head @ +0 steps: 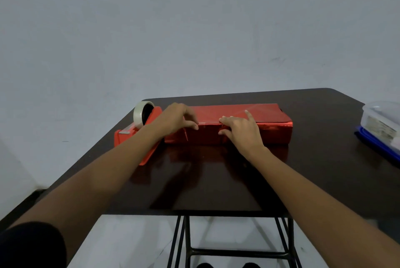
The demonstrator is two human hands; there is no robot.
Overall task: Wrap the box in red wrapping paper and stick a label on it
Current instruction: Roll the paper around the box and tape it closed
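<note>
A long flat box covered in shiny red wrapping paper [270, 124] lies across the far middle of the dark table [216, 181]. My left hand [175, 119] rests on its left part, thumb and fingers pressing along the top front edge. My right hand [240, 131] lies flat over the front edge near the middle, fingers spread, index raised. Between the two hands a short strip of clear tape [207, 124] sits on the paper seam. No label is visible.
A red tape dispenser [138, 137] with a roll of clear tape [140, 114] stands just left of the box. At the table's right edge lie clear plastic containers with blue lids [381, 124]. A grey wall is behind; black table legs show below.
</note>
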